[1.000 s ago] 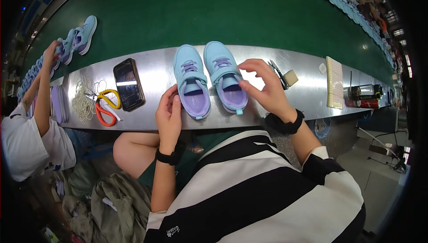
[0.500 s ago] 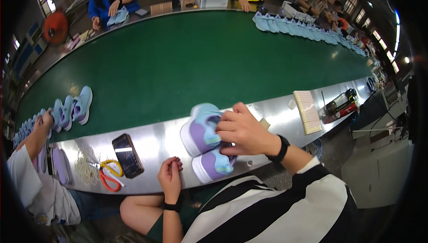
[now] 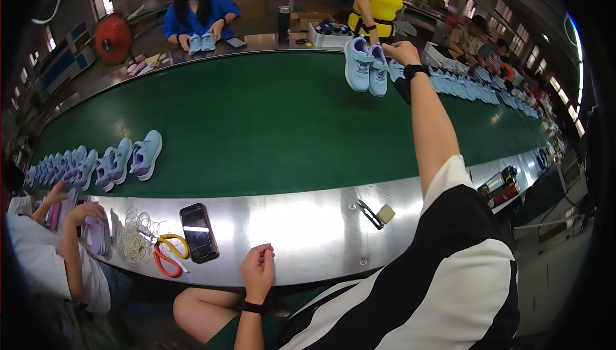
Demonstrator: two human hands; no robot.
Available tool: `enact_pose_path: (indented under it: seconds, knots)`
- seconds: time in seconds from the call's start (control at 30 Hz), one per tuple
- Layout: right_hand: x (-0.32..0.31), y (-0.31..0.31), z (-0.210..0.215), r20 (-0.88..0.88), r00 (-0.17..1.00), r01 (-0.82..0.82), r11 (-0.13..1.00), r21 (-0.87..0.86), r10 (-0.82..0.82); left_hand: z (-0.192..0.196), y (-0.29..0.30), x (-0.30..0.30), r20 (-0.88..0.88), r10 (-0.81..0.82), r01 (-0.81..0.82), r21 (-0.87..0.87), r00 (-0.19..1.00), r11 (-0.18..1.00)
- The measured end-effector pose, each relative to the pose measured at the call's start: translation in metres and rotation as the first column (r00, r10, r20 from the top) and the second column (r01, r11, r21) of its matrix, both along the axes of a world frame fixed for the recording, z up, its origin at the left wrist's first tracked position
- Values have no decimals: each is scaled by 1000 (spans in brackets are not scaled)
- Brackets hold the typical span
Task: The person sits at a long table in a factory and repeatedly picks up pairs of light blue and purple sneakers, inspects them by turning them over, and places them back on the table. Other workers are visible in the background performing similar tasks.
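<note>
Green belt; padded blue sneakers (image 3: 366, 66) aloft

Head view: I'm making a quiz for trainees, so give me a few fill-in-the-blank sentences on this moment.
1. The right hand holds a pair of light blue ____ above the green conveyor belt.
2. The left hand rests on the ____ metal ledge.
3. Beside the smartphone lie scissors with yellow and ____ handles.

Missing words: sneakers; silver; orange
</note>
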State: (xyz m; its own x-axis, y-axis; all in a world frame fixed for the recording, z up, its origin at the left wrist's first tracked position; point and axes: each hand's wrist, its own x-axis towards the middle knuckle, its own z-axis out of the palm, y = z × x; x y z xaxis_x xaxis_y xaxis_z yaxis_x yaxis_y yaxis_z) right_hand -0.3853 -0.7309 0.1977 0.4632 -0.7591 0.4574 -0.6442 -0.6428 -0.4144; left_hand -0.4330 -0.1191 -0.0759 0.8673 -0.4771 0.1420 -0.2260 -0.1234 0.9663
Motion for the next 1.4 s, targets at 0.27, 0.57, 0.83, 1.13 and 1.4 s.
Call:
enact_pose_path:
  seconds: [0.27, 0.57, 0.83, 1.13, 1.4]
  knots:
    - [-51, 257, -113, 127, 499, -827, 427, 366, 858, 45, 31, 31, -67, -49, 53, 52, 997, 997]
    - [-197, 418, -209, -287, 371, -739, 468, 484, 883, 59, 115, 305, 737, -18, -460, 441, 676, 771]
    - [-196, 422, -226, -351, 451, -722, 567, 396, 820, 33, 132, 427, 804, -179, -749, 594, 567, 294]
    - [-195, 424, -227, -356, 467, -725, 581, 371, 810, 26, 157, 482, 758, -26, -755, 652, 652, 63]
    - [-190, 423, -220, -340, 451, -731, 560, 391, 825, 62, 113, 418, 779, -116, -725, 619, 616, 302]
